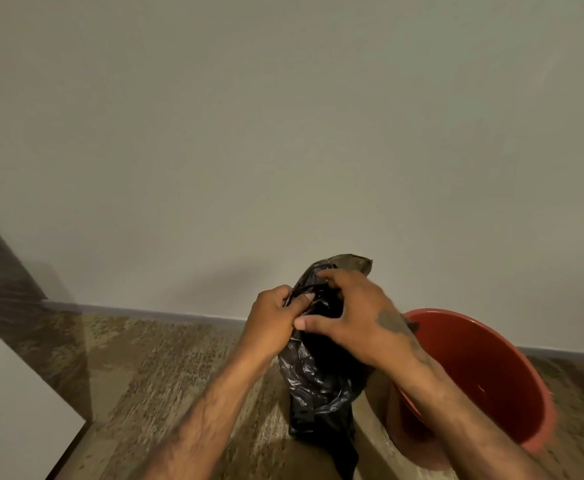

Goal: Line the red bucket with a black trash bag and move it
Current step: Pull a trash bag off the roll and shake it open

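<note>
A crumpled black trash bag (pixel 318 379) hangs in the air in front of me, its top edge bunched between both hands. My left hand (pixel 273 315) pinches the bag's left side near the top. My right hand (pixel 349 317) grips the top right, fingers spread over the plastic. The bag's lower end dangles down toward the floor. A red bucket (pixel 484 372) stands on the floor at the lower right, empty and open upward, partly hidden by my right forearm. The bag is beside the bucket, not in it.
A plain pale wall (pixel 283 133) fills the upper view, meeting the speckled brown floor (pixel 152 368) at a grey baseboard. A dark brown door or frame (pixel 3 271) stands at the left, with a white surface (pixel 10 410) at the lower left.
</note>
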`<action>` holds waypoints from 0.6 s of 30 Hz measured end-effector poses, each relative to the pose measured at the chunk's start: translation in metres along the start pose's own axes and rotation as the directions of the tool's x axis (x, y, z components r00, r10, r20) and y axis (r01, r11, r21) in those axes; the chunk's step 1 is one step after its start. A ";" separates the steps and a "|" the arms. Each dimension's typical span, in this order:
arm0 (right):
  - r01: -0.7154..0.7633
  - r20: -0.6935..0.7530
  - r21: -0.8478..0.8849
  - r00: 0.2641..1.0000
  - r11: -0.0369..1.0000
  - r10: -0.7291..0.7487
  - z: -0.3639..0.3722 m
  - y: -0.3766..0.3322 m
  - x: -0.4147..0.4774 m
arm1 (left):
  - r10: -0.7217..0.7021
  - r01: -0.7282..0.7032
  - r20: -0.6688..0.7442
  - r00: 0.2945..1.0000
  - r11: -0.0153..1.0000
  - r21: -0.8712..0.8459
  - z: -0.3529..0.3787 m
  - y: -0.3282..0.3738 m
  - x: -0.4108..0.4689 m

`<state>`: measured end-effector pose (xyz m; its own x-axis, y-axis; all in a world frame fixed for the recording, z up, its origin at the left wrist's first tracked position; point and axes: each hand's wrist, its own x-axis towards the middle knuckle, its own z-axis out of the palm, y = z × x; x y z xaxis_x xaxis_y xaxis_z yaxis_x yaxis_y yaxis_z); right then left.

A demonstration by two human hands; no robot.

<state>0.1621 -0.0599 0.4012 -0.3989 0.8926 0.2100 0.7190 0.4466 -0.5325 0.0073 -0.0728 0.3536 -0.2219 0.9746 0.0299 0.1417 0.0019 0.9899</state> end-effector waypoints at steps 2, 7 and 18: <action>-0.033 0.055 -0.119 0.998 0.992 0.040 0.006 0.008 0.008 | 0.028 -0.030 0.040 0.999 0.999 0.041 -0.001 0.002 -0.003; 0.040 0.064 -0.378 0.998 0.925 -0.017 0.018 0.022 0.019 | 0.011 -0.018 0.119 0.993 0.998 0.061 -0.014 0.001 -0.008; -0.220 -0.077 0.071 0.971 0.973 0.226 -0.004 0.060 0.016 | -0.259 0.247 -0.046 0.965 0.952 -0.181 -0.051 -0.026 0.001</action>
<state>0.2007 -0.0189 0.3757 -0.1811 0.9724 0.1473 0.7468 0.2334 -0.6228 -0.0457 -0.0831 0.3349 -0.2952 0.9294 -0.2214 -0.0948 0.2021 0.9748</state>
